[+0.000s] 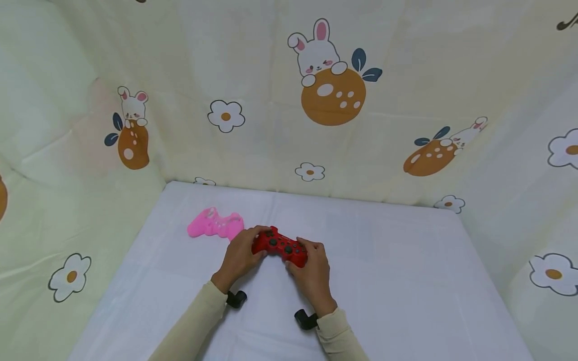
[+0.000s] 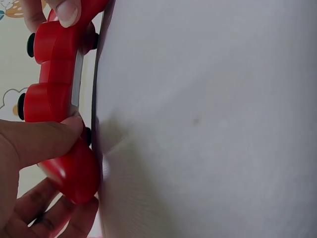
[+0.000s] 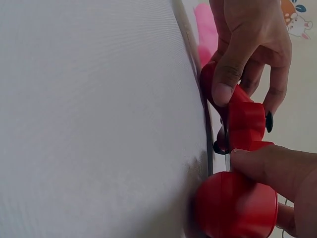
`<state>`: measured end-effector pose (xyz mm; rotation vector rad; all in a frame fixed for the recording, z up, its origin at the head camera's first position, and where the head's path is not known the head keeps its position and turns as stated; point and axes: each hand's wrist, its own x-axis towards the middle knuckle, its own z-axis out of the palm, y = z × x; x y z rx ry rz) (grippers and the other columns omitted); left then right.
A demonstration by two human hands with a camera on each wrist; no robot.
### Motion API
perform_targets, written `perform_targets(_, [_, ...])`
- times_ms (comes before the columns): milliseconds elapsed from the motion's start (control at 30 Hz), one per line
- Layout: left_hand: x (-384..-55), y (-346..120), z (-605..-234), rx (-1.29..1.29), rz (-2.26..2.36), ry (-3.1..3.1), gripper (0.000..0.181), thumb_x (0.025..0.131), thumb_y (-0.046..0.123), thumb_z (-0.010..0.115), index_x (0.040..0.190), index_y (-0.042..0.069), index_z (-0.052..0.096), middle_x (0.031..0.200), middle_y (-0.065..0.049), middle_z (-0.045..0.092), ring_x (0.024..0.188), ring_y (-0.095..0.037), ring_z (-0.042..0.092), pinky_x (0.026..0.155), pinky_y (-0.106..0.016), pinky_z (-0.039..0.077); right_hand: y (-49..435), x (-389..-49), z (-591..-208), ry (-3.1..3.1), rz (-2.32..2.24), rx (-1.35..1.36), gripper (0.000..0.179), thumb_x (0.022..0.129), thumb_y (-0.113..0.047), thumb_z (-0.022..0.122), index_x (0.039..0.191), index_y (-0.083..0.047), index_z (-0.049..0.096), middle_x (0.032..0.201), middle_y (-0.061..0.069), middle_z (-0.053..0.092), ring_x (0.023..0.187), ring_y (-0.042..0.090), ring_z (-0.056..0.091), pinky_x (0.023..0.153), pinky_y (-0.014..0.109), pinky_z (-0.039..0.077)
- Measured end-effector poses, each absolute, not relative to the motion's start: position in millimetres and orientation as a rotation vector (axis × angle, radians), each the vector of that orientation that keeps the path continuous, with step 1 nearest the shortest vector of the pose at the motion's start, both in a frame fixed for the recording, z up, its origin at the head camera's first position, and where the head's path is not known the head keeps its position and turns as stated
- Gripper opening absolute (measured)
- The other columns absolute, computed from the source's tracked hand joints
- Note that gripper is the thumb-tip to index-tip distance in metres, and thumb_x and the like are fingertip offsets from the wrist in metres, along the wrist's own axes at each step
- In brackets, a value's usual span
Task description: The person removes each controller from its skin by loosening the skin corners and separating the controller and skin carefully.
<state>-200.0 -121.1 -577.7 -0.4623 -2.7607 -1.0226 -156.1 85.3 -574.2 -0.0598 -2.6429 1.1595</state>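
A red game controller (image 1: 281,245) with black thumbsticks is between both hands, close over the white-covered table. My left hand (image 1: 241,256) grips its left end; in the left wrist view the thumb presses the near side of the red controller (image 2: 58,94) and the fingers curl round the grip. My right hand (image 1: 312,275) holds the opposite end, and the right wrist view shows its thumb on the red controller (image 3: 237,203) near the rounded handle. A pink controller-shaped piece (image 1: 212,224) lies just behind and left of the left hand, partly covered by it.
The table's white cloth (image 1: 397,271) runs back to a cream curtain (image 1: 266,145) printed with rabbits, oranges and flowers, which also hangs along both sides. A black wrist camera (image 1: 237,299) sits at the left wrist, another black camera (image 1: 306,319) at the right.
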Motion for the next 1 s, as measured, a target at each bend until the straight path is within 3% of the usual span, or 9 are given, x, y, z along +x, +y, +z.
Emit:
perform_targets(200, [-195.1,-120.9,-575.9,-0.457,-1.058,-2.741,0.064,0.083,0.011,0.091,0.141,0.022,0.066,0.128,-0.008,0.074,0.112,-0.026,0.067,0.095,-0.044,0.058,89.1,-154.9,-573.0,-2.655,1.171,-0.052,0.067,0.077,-0.015,0.095,0.140,-0.016,0.069,0.129,0.015,0.064,0.116,0.032,0.064,0.094,0.047,0.053])
perform_targets(433, [-185.9,-114.5,-569.7,-0.434,-1.093,-2.665,0.062,0.080,0.009,0.091,0.136,0.020,0.068,0.118,-0.007,0.075,0.100,-0.023,0.068,0.083,-0.038,0.057,102.9,-154.5,-565.0,-2.668,1.184,0.023,0.069,0.078,-0.013,0.095,0.142,-0.018,0.069,0.130,0.013,0.066,0.101,0.025,0.068,0.083,0.034,0.055])
perform_targets(733, [-173.6,-92.9,-558.1,-0.392,-1.124,-2.586,0.063,0.076,0.008,0.092,0.135,0.020,0.070,0.111,-0.006,0.073,0.090,-0.017,0.066,0.074,-0.031,0.055,131.1,-153.4,-552.7,-2.670,1.246,0.091,0.070,0.080,-0.002,0.089,0.144,-0.022,0.067,0.137,0.009,0.067,0.102,0.024,0.069,0.085,0.039,0.059])
perform_targets(1000, [-165.3,-72.5,-559.9,-0.355,-1.098,-2.589,0.064,0.075,0.013,0.094,0.134,0.019,0.069,0.107,-0.005,0.070,0.088,-0.017,0.066,0.072,-0.029,0.055,148.1,-149.5,-554.0,-2.676,1.243,0.078,0.067,0.082,-0.002,0.085,0.144,-0.020,0.067,0.142,0.007,0.067,0.104,0.024,0.068,0.084,0.035,0.058])
